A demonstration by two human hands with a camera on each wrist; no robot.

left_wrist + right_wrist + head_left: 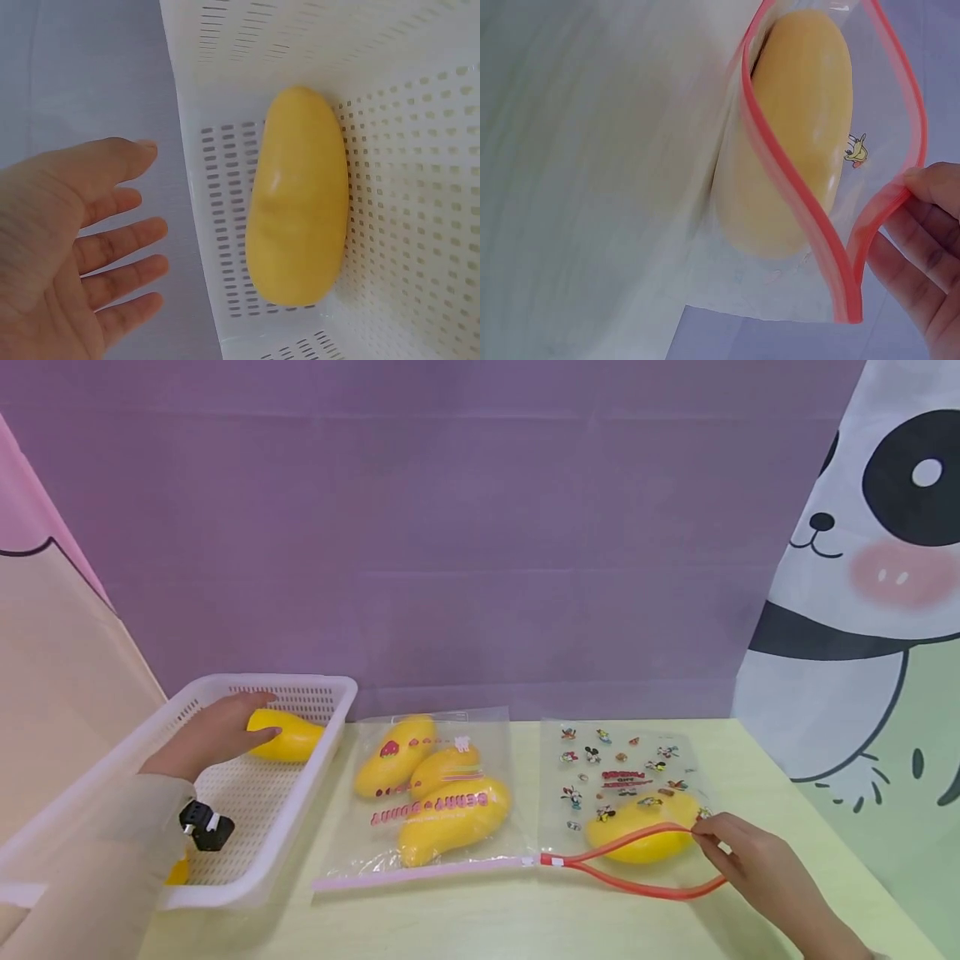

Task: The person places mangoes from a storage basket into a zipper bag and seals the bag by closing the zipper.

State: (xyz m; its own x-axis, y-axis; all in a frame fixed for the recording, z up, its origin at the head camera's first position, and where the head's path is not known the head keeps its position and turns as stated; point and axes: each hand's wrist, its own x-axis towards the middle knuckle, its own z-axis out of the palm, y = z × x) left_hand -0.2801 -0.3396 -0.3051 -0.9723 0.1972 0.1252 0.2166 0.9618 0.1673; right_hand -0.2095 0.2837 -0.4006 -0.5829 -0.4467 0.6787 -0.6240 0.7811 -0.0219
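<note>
My left hand [217, 731] reaches over the white basket [343, 697], beside a yellow mango [296, 742]. In the left wrist view its fingers are spread and relaxed, apart from that mango [300, 199], which lies against the basket's perforated wall. My right hand [772, 868] pinches the red zip edge [626, 887] of a clear, cartoon-printed zip bag [555, 827] between thumb and fingers. The bag's mouth gapes, and one mango [802, 112] lies inside it, seen through the opening in the right wrist view.
A second clear zip bag [341, 847] with a pink zip edge lies between basket and red-edged bag, holding several mangoes [457, 814]. Another yellow piece [178, 870] shows in the basket, mostly behind my left sleeve. A purple backdrop [480, 568] stands behind the table [420, 927].
</note>
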